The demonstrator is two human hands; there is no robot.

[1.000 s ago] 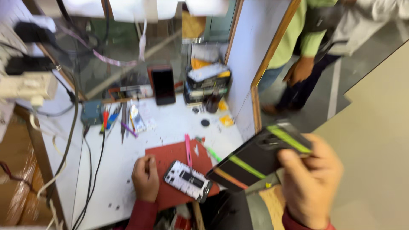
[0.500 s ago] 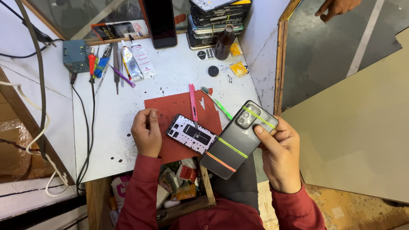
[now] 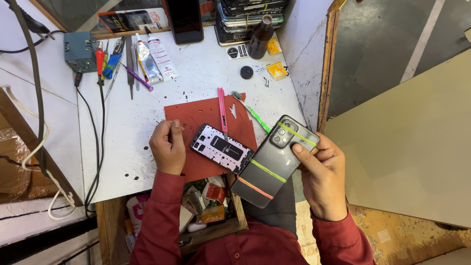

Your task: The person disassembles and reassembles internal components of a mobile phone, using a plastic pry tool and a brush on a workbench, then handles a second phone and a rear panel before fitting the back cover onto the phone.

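The right hand (image 3: 321, 172) grips a dark grey phone (image 3: 274, 159) by its edge, camera side up, held at the table's near right corner and bound with green and orange rubber bands. The left hand (image 3: 168, 146) rests curled into a loose fist on the red mat (image 3: 196, 110), holding nothing that I can see, just beside an opened phone body (image 3: 222, 148) lying on that mat. A pink cutter (image 3: 222, 109) and a green toothbrush (image 3: 251, 111) lie just beyond it on the white table (image 3: 206, 73)
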